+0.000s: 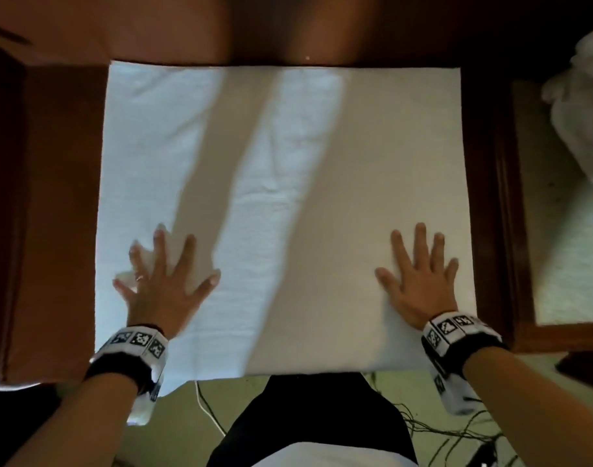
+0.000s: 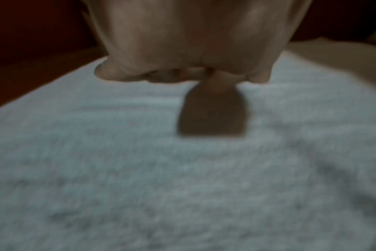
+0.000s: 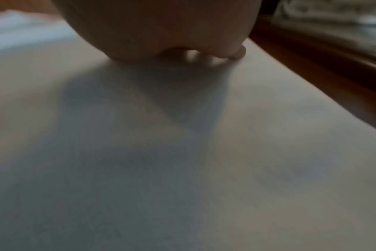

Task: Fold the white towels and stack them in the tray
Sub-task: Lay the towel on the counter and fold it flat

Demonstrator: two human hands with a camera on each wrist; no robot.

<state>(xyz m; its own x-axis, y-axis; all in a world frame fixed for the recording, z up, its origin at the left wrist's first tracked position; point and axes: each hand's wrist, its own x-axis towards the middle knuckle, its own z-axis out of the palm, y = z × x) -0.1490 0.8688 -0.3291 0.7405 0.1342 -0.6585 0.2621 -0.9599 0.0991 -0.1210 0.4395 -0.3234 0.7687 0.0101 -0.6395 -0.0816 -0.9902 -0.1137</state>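
A large white towel [image 1: 288,183] lies spread flat on a dark wooden table [image 1: 52,197] in the head view. My left hand [image 1: 160,281] rests palm down on its near left part, fingers spread and straight. My right hand [image 1: 419,281] lies flat on its near right part, fingers also spread. Both wrist views show the palm from behind pressed on the towel [image 2: 182,178] [image 3: 204,152], blurred. A wooden-framed tray [image 1: 510,197] holding white cloth [image 1: 564,251] stands to the right of the towel.
A rumpled pile of white towels [image 1: 581,106] sits at the far right over the tray. The towel's near edge hangs past the table's front edge. Cables [image 1: 456,436] lie on the floor below, beside my dark trousers [image 1: 315,419].
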